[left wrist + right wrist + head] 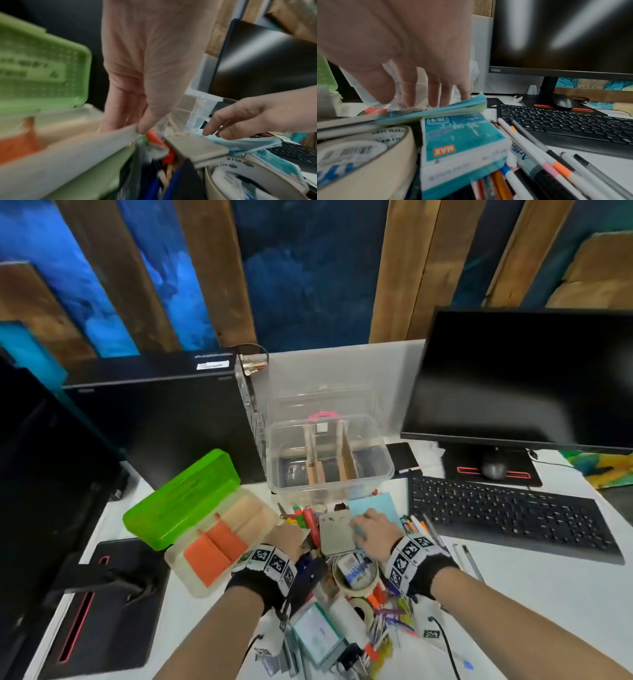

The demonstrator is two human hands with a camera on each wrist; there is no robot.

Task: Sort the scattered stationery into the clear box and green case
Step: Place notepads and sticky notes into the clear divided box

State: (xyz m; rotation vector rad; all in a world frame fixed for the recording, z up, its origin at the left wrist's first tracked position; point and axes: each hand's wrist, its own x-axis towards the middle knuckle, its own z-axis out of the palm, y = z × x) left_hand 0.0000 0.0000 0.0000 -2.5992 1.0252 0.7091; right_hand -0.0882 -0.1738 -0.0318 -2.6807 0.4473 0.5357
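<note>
Blue pad [376,510]: pale blue paper stack, edges fanned, lying on stationery pile in front of clear box [329,455].
R hand [375,530]: fingers extended, tips pressing on pad.
L hand [286,537]: grip cannot tell; beside green case [181,499], lid open.

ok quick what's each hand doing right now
Left hand: pinching a grey flat strip, which can't be identified.
Right hand: open, fingers resting on the blue paper pad.
</note>
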